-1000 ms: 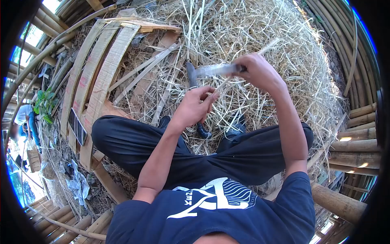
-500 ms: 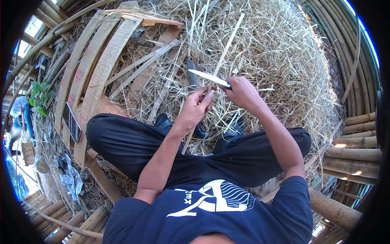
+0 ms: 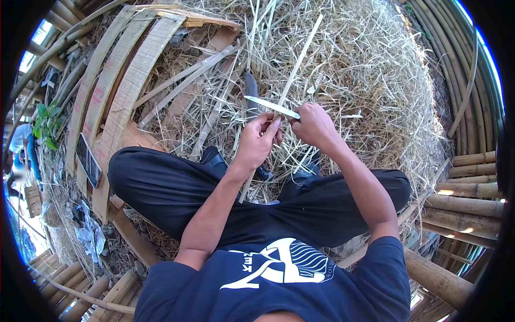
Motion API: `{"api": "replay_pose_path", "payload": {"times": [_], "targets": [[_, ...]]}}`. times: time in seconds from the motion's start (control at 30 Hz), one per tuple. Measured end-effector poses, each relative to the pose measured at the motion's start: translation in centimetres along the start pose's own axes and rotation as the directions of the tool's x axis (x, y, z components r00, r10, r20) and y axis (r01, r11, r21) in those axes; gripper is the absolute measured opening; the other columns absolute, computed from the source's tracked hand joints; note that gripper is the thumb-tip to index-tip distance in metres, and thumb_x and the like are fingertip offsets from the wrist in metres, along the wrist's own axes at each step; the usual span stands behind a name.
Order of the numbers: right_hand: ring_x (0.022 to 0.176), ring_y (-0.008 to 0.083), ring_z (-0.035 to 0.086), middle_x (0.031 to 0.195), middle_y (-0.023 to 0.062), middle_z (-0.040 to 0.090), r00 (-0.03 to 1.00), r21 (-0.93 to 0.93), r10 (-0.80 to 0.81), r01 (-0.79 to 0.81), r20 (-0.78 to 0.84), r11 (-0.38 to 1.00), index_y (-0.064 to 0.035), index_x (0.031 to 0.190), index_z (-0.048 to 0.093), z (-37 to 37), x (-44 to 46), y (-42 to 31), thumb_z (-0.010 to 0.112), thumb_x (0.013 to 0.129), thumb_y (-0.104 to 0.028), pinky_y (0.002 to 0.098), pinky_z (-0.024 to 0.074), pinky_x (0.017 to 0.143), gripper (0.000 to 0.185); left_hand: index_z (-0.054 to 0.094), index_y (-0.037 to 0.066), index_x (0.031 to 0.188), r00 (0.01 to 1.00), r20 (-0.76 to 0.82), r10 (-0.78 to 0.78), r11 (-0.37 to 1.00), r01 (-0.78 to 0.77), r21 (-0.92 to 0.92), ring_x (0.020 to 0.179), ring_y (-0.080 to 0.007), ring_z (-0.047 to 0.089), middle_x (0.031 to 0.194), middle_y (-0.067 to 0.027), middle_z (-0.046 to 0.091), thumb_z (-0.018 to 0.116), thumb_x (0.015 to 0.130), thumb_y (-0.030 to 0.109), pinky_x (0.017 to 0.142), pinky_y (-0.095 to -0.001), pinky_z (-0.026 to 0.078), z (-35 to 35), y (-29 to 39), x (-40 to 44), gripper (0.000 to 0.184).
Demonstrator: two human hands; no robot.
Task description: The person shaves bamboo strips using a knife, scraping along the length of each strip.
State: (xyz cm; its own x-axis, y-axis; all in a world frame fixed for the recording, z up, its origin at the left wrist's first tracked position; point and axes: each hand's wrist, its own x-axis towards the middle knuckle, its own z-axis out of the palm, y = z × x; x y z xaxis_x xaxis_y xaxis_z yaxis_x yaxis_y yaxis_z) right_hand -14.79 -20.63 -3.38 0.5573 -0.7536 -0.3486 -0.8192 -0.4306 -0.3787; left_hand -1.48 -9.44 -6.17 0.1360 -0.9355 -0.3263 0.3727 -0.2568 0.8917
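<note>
One thin strip (image 3: pixel 302 60) slants over the heaped shavings (image 3: pixel 370 70), pinched in the grip of the left hand (image 3: pixel 256 142); the right hand (image 3: pixel 314 125) is closed round a knife (image 3: pixel 265 103), its blade crossing the strip. Blade work appears part done; how much remains cannot be told.

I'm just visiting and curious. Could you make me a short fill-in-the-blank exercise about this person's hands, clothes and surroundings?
1. The right hand grips a ______, whose blade crosses the pale strip in this view.
2. The pale strip is pinched between the fingers of the ______.
3. The large print on the dark blue shirt is coloured ______.
4. The curved wooden slats lie on the person's ______ side.

Missing words: 1. knife; 2. left hand; 3. white; 4. left.
</note>
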Motion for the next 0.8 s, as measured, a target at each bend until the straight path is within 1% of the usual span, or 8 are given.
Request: {"api": "replay_pose_path", "payload": {"times": [0.1, 0.23, 0.3, 0.4, 0.53, 0.6, 0.7, 0.8], "targets": [[0.068, 0.04, 0.065, 0.069, 0.0247, 0.064, 0.994, -0.01, -0.072, 0.071, -0.081, 0.997, 0.0033, 0.075, 0.068, 0.8, 0.0, 0.2, 0.062, 0.072, -0.017, 0.0462, 0.0532, 0.068, 0.022, 0.059, 0.003, 0.108, 0.999, -0.042, 0.03, 0.999, -0.029, 0.018, 0.043, 0.0001, 0.035, 0.066, 0.0037, 0.053, 0.053, 0.098, 0.015, 0.038, -0.0178, 0.024, 0.1, -0.5, 0.1, 0.017], [0.066, 0.04, 0.065, 0.066, 0.0264, 0.062, 0.997, -0.062, -0.065, 0.063, -0.029, 0.996, 0.0054, 0.072, 0.067, 0.3, -0.4, -1.0, 0.059, 0.069, -0.015, 0.0455, 0.0541, 0.068, 0.022, 0.06, 0.005, 0.103, 0.997, -0.036, 0.062, 0.993, -0.058, 0.104, 0.043, 0.0003, 0.035, 0.063, 0.005, 0.05, 0.054, 0.098, 0.015, 0.038, -0.018, 0.023, -0.3, -1.0, 0.3, 0.013], [0.064, 0.0405, 0.063, 0.066, 0.0251, 0.062, 0.999, -0.11, -0.013, 0.017, 0.034, 0.994, 0.005, 0.073, 0.068, 0.3, -0.2, -1.2, 0.059, 0.071, -0.014, 0.0457, 0.0531, 0.067, 0.021, 0.064, 0.0, 0.091, 0.998, -0.052, 0.026, 0.991, -0.019, 0.129, 0.058, -0.0037, 0.044, 0.065, 0.003, 0.051, 0.055, 0.096, 0.012, 0.053, -0.0219, 0.036, -0.4, -0.6, 0.1, 0.015], [0.064, 0.0406, 0.063, 0.065, 0.0254, 0.062, 0.998, -0.116, -0.065, 0.067, 0.021, 0.991, 0.0046, 0.072, 0.068, 0.5, 0.0, -1.0, 0.059, 0.071, -0.014, 0.0458, 0.0534, 0.066, 0.021, 0.065, -0.001, 0.09, 0.997, -0.075, 0.007, 0.999, -0.003, 0.052, 0.057, -0.0033, 0.043, 0.063, 0.0036, 0.05, 0.056, 0.095, 0.012, 0.052, -0.0224, 0.034, -0.1, -0.1, -0.1, 0.016], [0.063, 0.042, 0.064, 0.065, 0.0283, 0.061, 0.998, -0.1, -0.062, 0.064, 0.022, 0.993, 0.0069, 0.066, 0.065, 0.8, -0.2, -1.1, 0.059, 0.066, -0.014, 0.0459, 0.0545, 0.065, 0.021, 0.066, -0.001, 0.095, 0.998, -0.065, -0.023, 0.998, 0.027, 0.049, 0.057, -0.0033, 0.042, 0.064, 0.004, 0.051, 0.056, 0.095, 0.012, 0.051, -0.022, 0.034, -0.6, -1.2, 0.1, 0.016], [0.062, 0.0417, 0.064, 0.063, 0.0271, 0.061, 0.993, -0.027, -0.071, 0.068, -0.096, 0.997, 0.0056, 0.065, 0.065, 1.7, 0.3, -0.1, 0.061, 0.067, -0.015, 0.0459, 0.0541, 0.064, 0.021, 0.067, -0.001, 0.099, 0.988, -0.071, 0.139, 0.965, -0.119, 0.235, 0.056, -0.0032, 0.041, 0.064, 0.0043, 0.051, 0.056, 0.095, 0.013, 0.05, -0.022, 0.033, -0.4, -1.3, -0.1, 0.017], [0.06, 0.0409, 0.064, 0.063, 0.0261, 0.061, 0.979, -0.062, -0.132, 0.123, -0.156, 0.99, 0.004, 0.065, 0.065, 2.8, 1.1, 1.0, 0.062, 0.068, -0.015, 0.0457, 0.0536, 0.061, 0.02, 0.067, -0.001, 0.101, 0.997, -0.057, 0.045, 0.99, -0.036, 0.139, 0.055, -0.0031, 0.041, 0.065, 0.0044, 0.052, 0.056, 0.096, 0.013, 0.049, -0.0227, 0.033, -0.5, -2.1, 0.1, 0.018], [0.058, 0.0392, 0.064, 0.06, 0.0249, 0.061, 0.977, -0.079, -0.116, 0.104, -0.179, 0.991, 0.0024, 0.063, 0.065, 3.1, 2.2, 1.7, 0.06, 0.07, -0.015, 0.0445, 0.0531, 0.058, 0.019, 0.067, -0.001, 0.1, 0.996, -0.076, 0.038, 0.99, -0.027, 0.139, 0.055, -0.0026, 0.039, 0.065, 0.005, 0.05, 0.055, 0.096, 0.014, 0.049, -0.0222, 0.032, -0.4, -1.7, 0.0, 0.019]]}}
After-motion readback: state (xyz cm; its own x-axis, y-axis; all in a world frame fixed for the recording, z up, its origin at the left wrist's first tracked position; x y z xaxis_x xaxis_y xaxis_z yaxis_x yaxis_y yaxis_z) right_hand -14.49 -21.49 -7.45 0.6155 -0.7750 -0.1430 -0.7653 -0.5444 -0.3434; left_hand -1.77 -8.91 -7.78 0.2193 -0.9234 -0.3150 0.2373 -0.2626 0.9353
